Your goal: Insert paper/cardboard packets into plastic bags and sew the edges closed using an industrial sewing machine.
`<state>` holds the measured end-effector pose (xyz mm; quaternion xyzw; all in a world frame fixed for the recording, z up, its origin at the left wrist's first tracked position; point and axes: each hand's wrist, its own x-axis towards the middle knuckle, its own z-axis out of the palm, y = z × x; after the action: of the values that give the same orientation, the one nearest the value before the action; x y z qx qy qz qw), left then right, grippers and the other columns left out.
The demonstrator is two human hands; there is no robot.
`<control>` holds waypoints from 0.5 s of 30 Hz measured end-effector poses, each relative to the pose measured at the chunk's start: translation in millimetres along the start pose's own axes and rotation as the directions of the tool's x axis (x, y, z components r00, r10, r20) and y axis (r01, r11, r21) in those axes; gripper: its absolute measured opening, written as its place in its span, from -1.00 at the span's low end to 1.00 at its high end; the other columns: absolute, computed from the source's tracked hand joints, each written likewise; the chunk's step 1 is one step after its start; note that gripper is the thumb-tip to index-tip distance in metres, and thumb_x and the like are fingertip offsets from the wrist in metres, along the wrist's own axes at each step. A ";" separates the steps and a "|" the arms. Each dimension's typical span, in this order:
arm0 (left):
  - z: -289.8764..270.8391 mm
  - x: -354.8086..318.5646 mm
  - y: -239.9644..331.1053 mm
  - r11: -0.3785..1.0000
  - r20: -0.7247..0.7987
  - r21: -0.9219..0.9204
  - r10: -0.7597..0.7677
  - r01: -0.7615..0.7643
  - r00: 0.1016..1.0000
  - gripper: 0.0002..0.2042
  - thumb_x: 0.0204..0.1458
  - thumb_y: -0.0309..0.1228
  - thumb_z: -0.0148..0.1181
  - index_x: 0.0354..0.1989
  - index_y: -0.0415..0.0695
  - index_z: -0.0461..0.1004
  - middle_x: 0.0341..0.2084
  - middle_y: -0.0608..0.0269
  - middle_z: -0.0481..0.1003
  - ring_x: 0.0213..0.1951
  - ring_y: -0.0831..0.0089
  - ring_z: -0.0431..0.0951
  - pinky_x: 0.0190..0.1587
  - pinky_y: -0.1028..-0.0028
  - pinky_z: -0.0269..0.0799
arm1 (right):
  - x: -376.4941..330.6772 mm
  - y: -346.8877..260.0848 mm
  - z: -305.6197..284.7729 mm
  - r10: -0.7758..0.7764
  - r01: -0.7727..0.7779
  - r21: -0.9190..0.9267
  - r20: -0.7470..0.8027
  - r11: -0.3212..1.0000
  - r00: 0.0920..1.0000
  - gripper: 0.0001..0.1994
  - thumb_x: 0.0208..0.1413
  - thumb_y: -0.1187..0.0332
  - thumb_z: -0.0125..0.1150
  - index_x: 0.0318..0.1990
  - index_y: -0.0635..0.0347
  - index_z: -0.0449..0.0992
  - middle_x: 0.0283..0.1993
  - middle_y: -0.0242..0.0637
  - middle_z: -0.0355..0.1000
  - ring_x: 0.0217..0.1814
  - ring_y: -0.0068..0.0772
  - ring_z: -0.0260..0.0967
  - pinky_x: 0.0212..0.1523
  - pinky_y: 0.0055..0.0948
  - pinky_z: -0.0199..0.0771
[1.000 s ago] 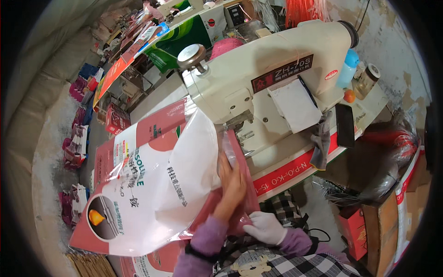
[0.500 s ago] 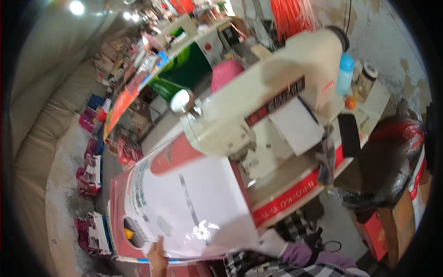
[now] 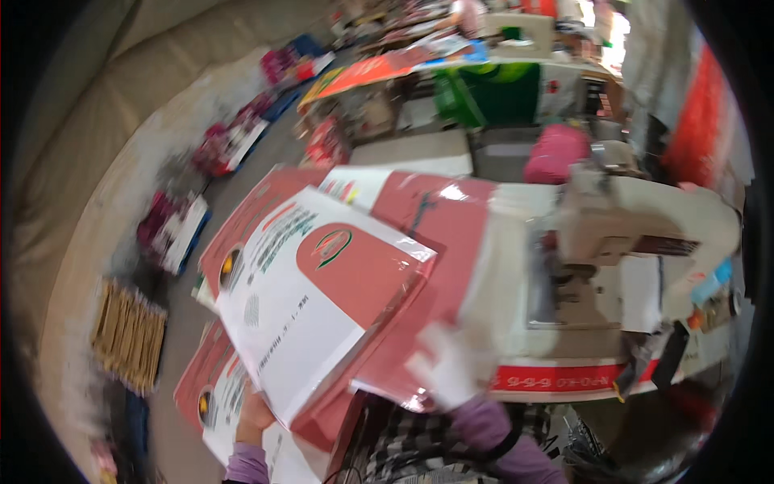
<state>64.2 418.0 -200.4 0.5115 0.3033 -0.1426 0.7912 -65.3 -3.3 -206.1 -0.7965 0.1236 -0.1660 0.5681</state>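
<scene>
A pink and white printed plastic bag [image 3: 322,298], glossy and flat, lies tilted across the pile at the middle left. At its lower left edge my left hand [image 3: 255,413] is closed on it, with the fingers partly hidden behind the bag. Under and to the right is another pink bag [image 3: 455,278] on the sewing table. My right hand [image 3: 442,367], in a white glove, is over this lower bag's near right edge; its fingers are smeared by motion. More printed bags [image 3: 218,403] lie at the lower left, below the held one.
A sewing machine [image 3: 637,218] stands on the table at the right, with a white paper pad and a dark phone [image 3: 669,355] beside it. Bundles of folded bags [image 3: 173,230] and a tan stack [image 3: 129,335] line the floor at left. A pink bundle [image 3: 555,153] sits behind.
The view has swung left, so the sewing machine now appears farther right. The upper printed bag is now turned and away from the machine, and my gloved right hand is over the bag beneath.
</scene>
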 end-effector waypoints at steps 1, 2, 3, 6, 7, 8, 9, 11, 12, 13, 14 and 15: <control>-35.9 -19.8 -15.1 0.993 0.147 0.098 0.047 -0.062 0.988 -0.54 0.20 -0.27 0.09 0.21 -0.26 0.26 0.08 0.03 0.41 0.11 0.17 0.42 0.22 0.17 0.35 | 18.0 -14.5 -12.3 -0.026 -0.034 -0.269 -0.216 0.963 0.976 -0.45 -0.06 0.19 0.31 0.08 0.25 0.37 0.16 0.04 0.27 0.20 0.01 0.23 0.16 -0.07 0.27; -37.1 -43.9 -28.4 0.958 -0.038 0.253 0.151 -0.136 0.988 -0.59 0.17 -0.31 0.15 0.11 -0.31 0.33 -0.04 0.01 0.46 -0.01 0.20 0.50 0.08 0.18 0.46 | 33.6 7.0 -2.7 -0.203 0.062 -0.379 -0.342 0.923 0.918 -0.39 -0.08 0.21 0.34 0.15 0.22 0.33 0.23 0.03 0.20 0.25 0.04 0.17 0.23 -0.07 0.22; -58.6 -57.8 -22.6 0.916 -0.154 0.360 0.243 -0.175 0.958 -0.61 0.17 -0.32 0.15 0.06 -0.34 0.35 -0.08 0.00 0.47 -0.07 0.22 0.52 -0.01 0.22 0.50 | 53.3 4.8 1.6 -0.328 0.169 -0.483 -0.266 0.859 0.906 -0.40 -0.05 0.21 0.32 0.16 0.20 0.32 0.14 0.03 0.29 0.17 0.03 0.26 0.14 -0.08 0.30; -144.8 -105.8 -8.5 0.866 -0.248 0.415 0.402 -0.278 0.881 -0.63 0.13 -0.30 0.19 -0.06 -0.39 0.38 -0.27 0.10 0.53 -0.30 0.32 0.59 -0.31 0.31 0.55 | 90.1 -28.9 38.8 -0.106 0.205 -0.510 0.216 0.835 0.971 -0.48 0.05 0.25 0.21 0.18 0.14 0.30 -0.30 -0.06 0.51 -0.25 -0.01 0.51 -0.28 -0.10 0.49; -172.9 -134.9 -20.3 0.849 -0.310 0.446 0.442 -0.282 0.842 -0.65 0.15 -0.30 0.16 -0.03 -0.35 0.38 -0.27 0.11 0.53 -0.30 0.32 0.59 -0.29 0.32 0.55 | 74.6 -40.2 72.8 -0.250 0.330 -0.412 0.237 0.850 0.939 -0.58 0.12 0.29 0.10 0.15 0.12 0.33 -0.57 -0.14 0.45 -0.53 -0.03 0.46 -0.52 -0.08 0.42; -186.0 -164.4 -32.5 0.834 -0.350 0.473 0.475 -0.286 0.807 -0.67 0.17 -0.31 0.13 -0.01 -0.30 0.38 -0.27 0.12 0.54 -0.30 0.32 0.59 -0.28 0.33 0.56 | 59.1 -48.0 95.2 -0.379 0.454 -0.206 0.321 0.867 0.868 -0.62 0.15 0.34 -0.01 0.15 0.13 0.35 -0.55 -0.09 0.44 -0.51 -0.03 0.46 -0.52 -0.06 0.39; -224.8 -195.3 -49.1 0.852 -0.378 0.465 0.439 -0.243 0.815 -0.68 0.19 -0.32 0.09 0.02 -0.27 0.37 -0.23 0.12 0.52 -0.27 0.30 0.59 -0.25 0.31 0.55 | 31.9 -46.5 127.8 -0.496 0.546 -0.221 0.245 0.808 0.833 -0.59 0.12 0.40 -0.07 0.16 0.12 0.36 -0.58 -0.13 0.41 -0.55 -0.05 0.43 -0.52 -0.07 0.38; -284.6 -248.0 -94.1 0.960 -0.519 0.241 0.249 -0.139 0.818 -0.64 0.21 -0.31 0.04 0.11 -0.22 0.33 -0.08 0.12 0.49 -0.12 0.24 0.55 -0.11 0.20 0.53 | -12.9 -29.7 180.9 -0.410 0.597 -0.235 0.536 0.767 0.738 -0.50 0.05 0.49 -0.03 0.21 0.09 0.33 -0.54 -0.11 0.43 -0.56 -0.09 0.42 -0.47 -0.07 0.38; -302.4 -262.9 -117.1 0.997 -0.573 0.008 0.069 -0.078 0.816 -0.60 0.22 -0.27 0.02 0.17 -0.20 0.30 0.02 0.13 0.47 -0.01 0.20 0.52 0.00 0.11 0.50 | -27.5 -3.0 195.8 -0.358 0.562 -0.200 0.592 0.803 0.722 -0.50 0.04 0.47 -0.01 0.22 0.10 0.32 -0.43 -0.13 0.48 -0.30 -0.12 0.49 -0.28 -0.14 0.45; -348.2 -280.7 -152.4 0.995 -0.513 -0.034 0.064 -0.095 0.856 -0.61 0.22 -0.26 0.00 0.17 -0.18 0.31 0.03 0.11 0.46 0.01 0.19 0.51 0.04 0.09 0.47 | -40.9 21.4 206.8 -0.487 0.654 -0.232 0.502 0.720 0.715 -0.48 0.03 0.49 -0.01 0.23 0.08 0.32 -0.13 -0.08 0.48 0.03 -0.12 0.41 -0.03 -0.20 0.43; -384.9 -297.8 -177.3 0.990 -0.460 -0.077 0.068 -0.116 0.885 -0.61 0.23 -0.26 -0.01 0.16 -0.17 0.32 0.04 0.09 0.46 0.03 0.17 0.50 0.08 0.06 0.43 | -54.2 33.5 212.2 -0.375 0.578 -0.252 0.554 0.776 0.744 -0.43 0.02 0.53 -0.03 0.26 -0.02 0.31 0.15 -0.05 0.34 0.22 -0.05 0.27 0.13 -0.22 0.36; -371.8 -285.4 -188.6 0.988 -0.454 -0.099 0.063 -0.121 0.889 -0.61 0.23 -0.26 -0.01 0.16 -0.17 0.32 0.04 0.09 0.46 0.03 0.17 0.50 0.08 0.06 0.43 | -62.2 59.7 204.8 -0.237 0.498 -0.356 0.572 0.791 0.785 -0.37 0.01 0.60 -0.07 0.30 -0.12 0.29 0.28 -0.03 0.21 0.26 0.01 0.24 0.19 -0.23 0.31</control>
<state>-382.3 644.7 -266.9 0.4940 0.4615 0.0364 0.7360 -39.8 178.2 -331.6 -0.9365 -0.1531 -0.0289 0.3142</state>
